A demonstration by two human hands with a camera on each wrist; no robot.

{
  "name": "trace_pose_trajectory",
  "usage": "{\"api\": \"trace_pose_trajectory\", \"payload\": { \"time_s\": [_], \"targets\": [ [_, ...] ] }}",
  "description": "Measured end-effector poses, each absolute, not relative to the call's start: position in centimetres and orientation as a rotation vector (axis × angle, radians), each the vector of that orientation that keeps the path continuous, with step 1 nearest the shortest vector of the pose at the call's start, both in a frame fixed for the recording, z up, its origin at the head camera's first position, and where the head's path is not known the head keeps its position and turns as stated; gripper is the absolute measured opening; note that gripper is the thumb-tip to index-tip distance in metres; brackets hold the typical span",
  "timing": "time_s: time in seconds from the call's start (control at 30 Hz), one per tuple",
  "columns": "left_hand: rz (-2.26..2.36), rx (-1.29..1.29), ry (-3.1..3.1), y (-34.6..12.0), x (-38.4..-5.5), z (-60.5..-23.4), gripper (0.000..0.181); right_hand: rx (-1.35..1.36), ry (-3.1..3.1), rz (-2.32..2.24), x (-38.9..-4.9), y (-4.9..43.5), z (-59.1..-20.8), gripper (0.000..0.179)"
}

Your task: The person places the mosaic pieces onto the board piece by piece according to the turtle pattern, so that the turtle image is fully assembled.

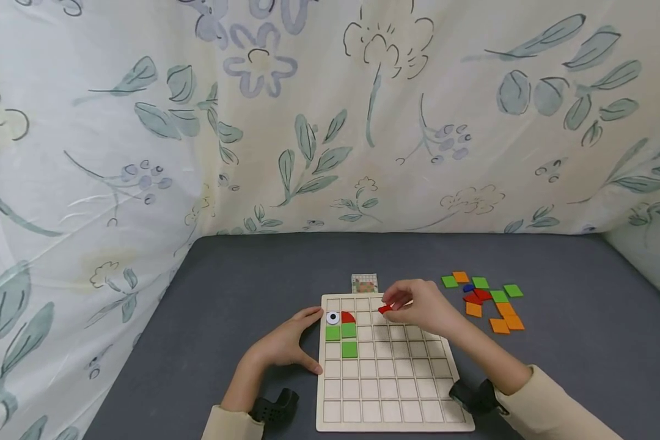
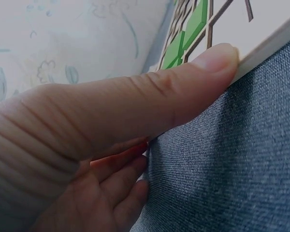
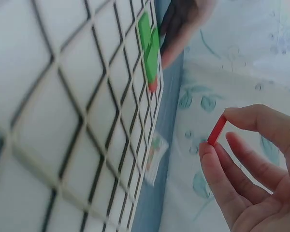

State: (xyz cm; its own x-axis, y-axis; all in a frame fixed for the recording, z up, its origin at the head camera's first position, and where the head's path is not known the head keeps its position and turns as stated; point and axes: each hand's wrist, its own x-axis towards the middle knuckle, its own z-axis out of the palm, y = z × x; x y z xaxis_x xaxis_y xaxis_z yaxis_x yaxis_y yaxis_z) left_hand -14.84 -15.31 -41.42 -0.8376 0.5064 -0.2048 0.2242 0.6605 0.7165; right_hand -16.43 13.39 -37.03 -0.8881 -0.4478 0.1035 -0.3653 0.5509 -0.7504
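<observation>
A pale wooden grid board (image 1: 387, 389) lies on the dark cloth. My right hand (image 1: 420, 307) pinches a small red tile (image 3: 217, 129) between thumb and fingertips, held above the board's upper part. Along the board's left side rests my left hand (image 1: 286, 342), thumb and forefinger spread apart; its thumb (image 2: 215, 60) touches the board's edge. Set in the upper left cells are a round white-and-black eye piece (image 1: 333, 318), a red quarter-round tile (image 1: 348, 317) and several green square tiles (image 1: 349, 349).
Loose green, orange, red and blue tiles (image 1: 482, 294) lie scattered right of the board. A small printed card (image 1: 365, 283) sits at the board's far edge. Floral fabric (image 1: 319, 122) hangs behind and left of the dark cloth surface (image 1: 242, 275).
</observation>
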Motion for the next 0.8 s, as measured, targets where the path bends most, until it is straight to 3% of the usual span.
{"api": "trace_pose_trajectory", "payload": {
  "time_s": [0.8],
  "targets": [
    [1.020, 0.574, 2.492, -15.3, -14.8, -41.4, 0.105, -0.820, 2.538, -1.280, -11.5, 6.8, -40.4, 0.016]
  ]
}}
